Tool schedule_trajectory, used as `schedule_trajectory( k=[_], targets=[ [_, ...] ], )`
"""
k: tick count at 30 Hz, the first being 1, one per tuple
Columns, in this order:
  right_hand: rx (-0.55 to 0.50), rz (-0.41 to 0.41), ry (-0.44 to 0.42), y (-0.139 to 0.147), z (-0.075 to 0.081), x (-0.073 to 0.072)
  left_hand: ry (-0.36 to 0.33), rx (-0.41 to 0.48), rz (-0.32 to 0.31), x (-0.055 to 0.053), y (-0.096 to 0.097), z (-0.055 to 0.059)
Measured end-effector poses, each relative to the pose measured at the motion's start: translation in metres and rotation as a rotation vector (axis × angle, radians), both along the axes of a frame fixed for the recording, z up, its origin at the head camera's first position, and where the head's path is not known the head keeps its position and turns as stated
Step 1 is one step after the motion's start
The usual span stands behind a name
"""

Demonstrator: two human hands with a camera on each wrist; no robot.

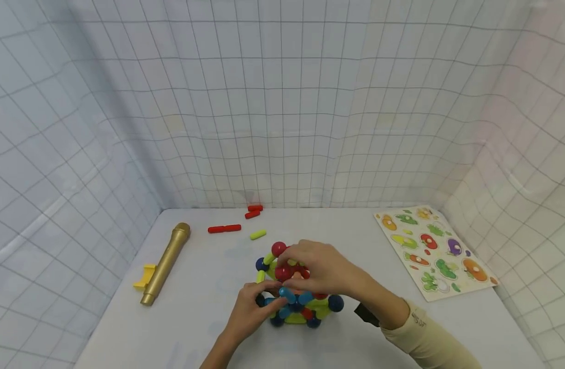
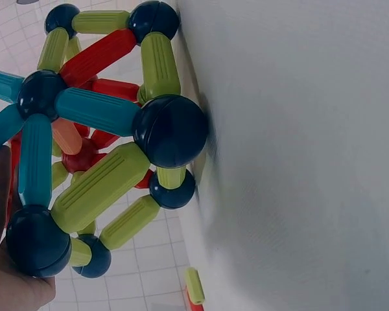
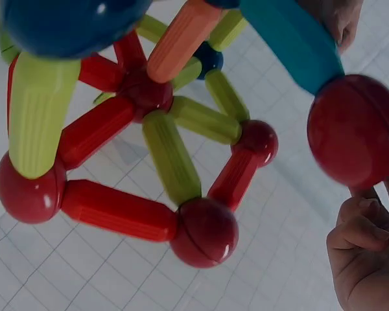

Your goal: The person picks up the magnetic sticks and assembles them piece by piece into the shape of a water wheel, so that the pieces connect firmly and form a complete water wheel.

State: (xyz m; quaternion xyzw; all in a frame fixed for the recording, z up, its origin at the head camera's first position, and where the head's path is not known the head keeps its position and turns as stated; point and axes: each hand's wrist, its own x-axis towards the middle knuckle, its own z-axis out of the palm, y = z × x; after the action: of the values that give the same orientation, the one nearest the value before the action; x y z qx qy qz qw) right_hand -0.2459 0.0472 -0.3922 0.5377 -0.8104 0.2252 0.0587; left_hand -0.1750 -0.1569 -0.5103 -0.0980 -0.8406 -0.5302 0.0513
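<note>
A structure of magnetic building sticks and balls (image 1: 295,318) stands on the table, with lime, red, teal and orange sticks joining dark blue and red balls. My left hand (image 1: 250,312) grips its near left side, thumb and fingers around the teal sticks. In the left wrist view, that hand (image 2: 13,275) lies behind a dark blue ball (image 2: 39,240). Above the structure, my right hand (image 1: 326,269) pinches a red ball (image 1: 283,272). In the right wrist view, the red ball (image 3: 355,131) joins a teal stick (image 3: 295,45), with curled fingers (image 3: 360,233) just below it.
Several loose red sticks (image 1: 224,228) and one lime stick (image 1: 258,234) lie towards the back. A gold microphone (image 1: 167,264) leans over a yellow piece (image 1: 145,277) at left. On the right lies a vegetable puzzle board (image 1: 436,251). Gridded white cloth (image 1: 287,102) surrounds the table.
</note>
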Motion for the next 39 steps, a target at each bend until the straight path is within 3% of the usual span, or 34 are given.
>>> schedule_trajectory(
  k=[7,15,18,23,26,29,31,34,36,39],
  targets=[
    [0.178,0.027,-0.035,-0.015,-0.008,0.014,0.002,-0.024,0.053,0.000,0.000,0.001],
    [0.211,-0.012,-0.037,-0.015,-0.014,0.016,0.005,-0.047,0.031,-0.001,-0.003,0.000],
    [0.166,-0.044,-0.035,-0.008,-0.013,0.016,0.013,-0.035,0.013,-0.001,-0.004,0.002],
    [-0.029,-0.169,-0.001,0.023,-0.013,0.013,0.024,-0.023,-0.003,0.000,-0.004,0.004],
    [-0.149,-0.252,-0.029,0.048,-0.023,0.013,0.009,-0.037,-0.018,0.000,-0.009,0.005],
    [-0.252,-0.342,-0.110,0.070,-0.041,0.012,-0.031,-0.042,-0.049,-0.003,-0.025,0.005],
    [-0.297,-0.422,-0.174,0.082,-0.057,0.012,-0.081,-0.028,-0.051,-0.009,-0.044,0.003],
    [-0.311,-0.515,-0.275,0.094,-0.082,0.014,-0.152,-0.068,0.026,-0.030,-0.075,-0.004],
    [-0.291,-0.551,-0.341,0.099,-0.094,0.017,-0.169,-0.150,0.104,-0.053,-0.093,-0.009],
    [-0.264,-0.575,-0.420,0.102,-0.105,0.020,-0.145,-0.324,0.209,-0.097,-0.112,-0.016]
  ],
)
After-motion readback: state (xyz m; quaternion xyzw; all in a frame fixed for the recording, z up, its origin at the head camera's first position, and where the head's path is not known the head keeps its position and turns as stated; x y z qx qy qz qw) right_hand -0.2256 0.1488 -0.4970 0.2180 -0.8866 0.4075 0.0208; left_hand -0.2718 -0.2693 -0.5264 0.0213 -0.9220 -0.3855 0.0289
